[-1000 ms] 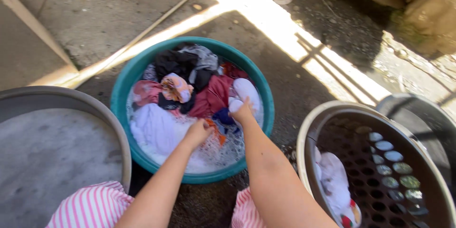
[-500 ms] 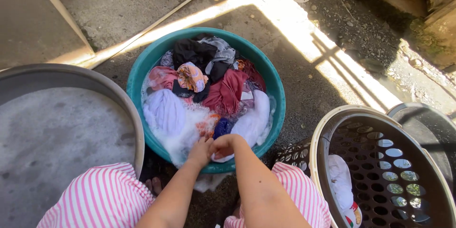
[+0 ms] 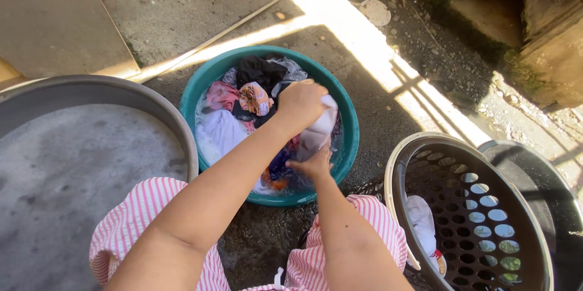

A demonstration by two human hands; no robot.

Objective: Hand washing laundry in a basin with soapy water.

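A teal wash basin [image 3: 349, 127] on the ground holds soapy water and several wet clothes in white, pink, dark red and black. My left hand [image 3: 300, 103] is raised over the basin, closed on the upper end of a white garment [image 3: 319, 128]. My right hand [image 3: 313, 166] grips the same garment lower down, near the basin's front edge. The cloth hangs stretched between the two hands.
A large grey tub [image 3: 73, 163] of cloudy water stands at the left. A dark perforated laundry basket [image 3: 480, 212] with a white cloth [image 3: 421, 218] inside stands at the right, with a black bucket [image 3: 546, 169] behind it. My pink striped shorts [image 3: 139, 218] show below.
Both hands were low in the basin among the clothes. They have since lifted a white garment out of the water, the left hand rising above the right.
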